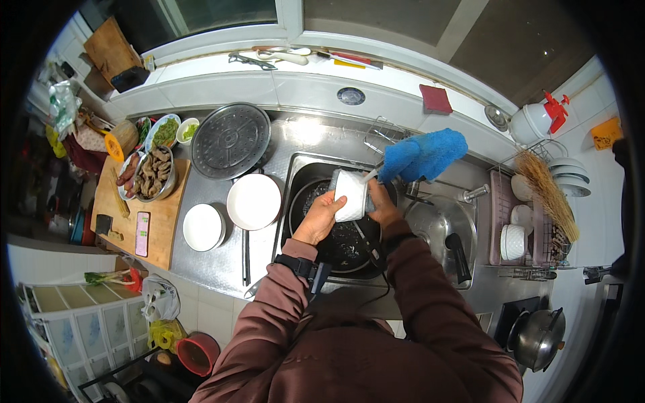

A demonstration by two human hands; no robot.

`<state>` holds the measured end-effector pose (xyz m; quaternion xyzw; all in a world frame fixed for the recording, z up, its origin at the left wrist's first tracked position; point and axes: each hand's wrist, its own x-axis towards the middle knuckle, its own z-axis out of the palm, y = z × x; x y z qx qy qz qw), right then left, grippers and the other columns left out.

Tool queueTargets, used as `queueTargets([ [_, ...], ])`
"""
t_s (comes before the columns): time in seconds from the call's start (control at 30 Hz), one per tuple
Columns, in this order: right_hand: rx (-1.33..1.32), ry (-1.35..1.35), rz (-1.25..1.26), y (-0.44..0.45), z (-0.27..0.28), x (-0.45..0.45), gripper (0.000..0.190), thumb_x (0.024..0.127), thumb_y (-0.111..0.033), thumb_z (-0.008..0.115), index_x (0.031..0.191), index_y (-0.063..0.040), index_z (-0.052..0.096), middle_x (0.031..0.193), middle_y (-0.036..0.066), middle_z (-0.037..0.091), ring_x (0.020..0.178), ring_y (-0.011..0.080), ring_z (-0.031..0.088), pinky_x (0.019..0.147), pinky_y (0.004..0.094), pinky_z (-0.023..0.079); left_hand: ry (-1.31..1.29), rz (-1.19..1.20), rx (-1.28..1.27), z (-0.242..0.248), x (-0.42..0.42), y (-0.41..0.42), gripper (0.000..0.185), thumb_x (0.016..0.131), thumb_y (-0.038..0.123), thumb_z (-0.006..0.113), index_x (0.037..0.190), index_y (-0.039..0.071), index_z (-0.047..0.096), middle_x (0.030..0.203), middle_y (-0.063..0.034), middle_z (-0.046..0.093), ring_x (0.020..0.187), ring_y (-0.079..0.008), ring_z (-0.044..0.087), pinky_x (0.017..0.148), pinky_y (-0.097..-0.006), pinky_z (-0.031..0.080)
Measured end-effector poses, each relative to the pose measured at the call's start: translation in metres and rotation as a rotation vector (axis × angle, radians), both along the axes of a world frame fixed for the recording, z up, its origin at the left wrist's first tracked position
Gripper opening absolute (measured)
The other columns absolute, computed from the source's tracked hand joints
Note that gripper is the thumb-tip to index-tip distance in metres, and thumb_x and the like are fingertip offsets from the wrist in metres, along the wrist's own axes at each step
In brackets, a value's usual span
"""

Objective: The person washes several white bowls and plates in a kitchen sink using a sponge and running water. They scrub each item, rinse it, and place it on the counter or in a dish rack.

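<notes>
Over the left sink basin, my left hand (321, 215) holds a white textured bowl (350, 195) tilted on its side, thumb on its near side. My right hand (381, 202) grips the other side, with a grey cloth (371, 201) partly visible between hand and bowl. Below them a dark wok (347, 247) with water and suds sits in the basin, and a utensil handle leans in it. The faucet is largely hidden behind a blue cloth (423, 155) just beyond my right hand.
Left of the sink stand a white pan (253, 201), white bowls (202, 227) and a perforated steamer tray (231, 141). A wooden board (174, 211) holds food and a phone (142, 234). Right are a small basin (438, 216) and a dish rack (496, 216); utensils (282, 56) line the sill.
</notes>
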<state>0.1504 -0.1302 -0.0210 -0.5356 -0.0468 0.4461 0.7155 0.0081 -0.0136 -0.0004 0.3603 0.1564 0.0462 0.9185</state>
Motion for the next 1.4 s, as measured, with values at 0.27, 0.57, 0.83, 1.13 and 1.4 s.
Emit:
queueTargets([
  [0.27, -0.171, -0.310, -0.243, -0.016, -0.032, -0.078, 0.050, 0.105, -0.033, 0.040, 0.139, 0.004, 0.044, 0.136, 0.016, 0.049, 0.125, 0.0260, 0.049, 0.105, 0.0355, 0.037, 0.090, 0.318, -0.269, -0.028, 0.026, -0.023, 0.023, 0.101, 0.014, 0.051, 0.119, 0.002, 0.059, 0.111, -0.0075, 0.067, 0.101, -0.0204, 0.063, 0.092, -0.0344, 0.050],
  [0.57, -0.500, -1.402, 0.027, 0.013, 0.000, -0.050, 0.042, 0.098, -0.033, 0.049, 0.114, 0.002, 0.066, 0.134, 0.024, 0.052, 0.130, 0.0448, 0.038, 0.111, 0.0478, 0.027, 0.156, -0.072, 0.258, -0.019, 0.019, -0.002, 0.020, 0.097, 0.004, 0.050, 0.111, -0.002, 0.063, 0.103, -0.0082, 0.068, 0.091, -0.0164, 0.063, 0.085, -0.0296, 0.050],
  [0.83, 0.025, 0.193, -0.229, 0.007, -0.002, -0.008, 0.040, 0.103, -0.037, 0.045, 0.108, -0.002, 0.064, 0.104, 0.008, 0.066, 0.087, 0.0180, 0.063, 0.077, 0.0318, 0.049, -0.112, -0.007, -0.067, -0.009, 0.000, 0.004, 0.034, 0.098, 0.008, 0.056, 0.129, -0.004, 0.054, 0.119, -0.0083, 0.065, 0.109, -0.0162, 0.061, 0.099, -0.0302, 0.045],
  [1.13, -0.437, -0.786, -0.222, -0.007, -0.022, -0.059, 0.050, 0.102, -0.037, 0.041, 0.118, 0.006, 0.060, 0.111, 0.026, 0.065, 0.107, 0.0367, 0.061, 0.091, 0.0422, 0.044, -0.007, 0.323, -0.294, -0.041, 0.013, -0.031, 0.029, 0.101, 0.009, 0.050, 0.129, 0.004, 0.053, 0.123, -0.0074, 0.063, 0.115, -0.0186, 0.058, 0.101, -0.0334, 0.044],
  [1.4, -0.389, -0.662, -0.097, -0.002, 0.002, -0.040, 0.048, 0.102, -0.036, 0.040, 0.118, 0.006, 0.059, 0.118, 0.028, 0.060, 0.111, 0.0428, 0.056, 0.094, 0.0452, 0.043, -0.100, 0.282, -0.240, -0.038, 0.013, -0.029, 0.030, 0.100, 0.012, 0.052, 0.129, 0.005, 0.055, 0.122, -0.0069, 0.063, 0.112, -0.0207, 0.060, 0.100, -0.0358, 0.046],
])
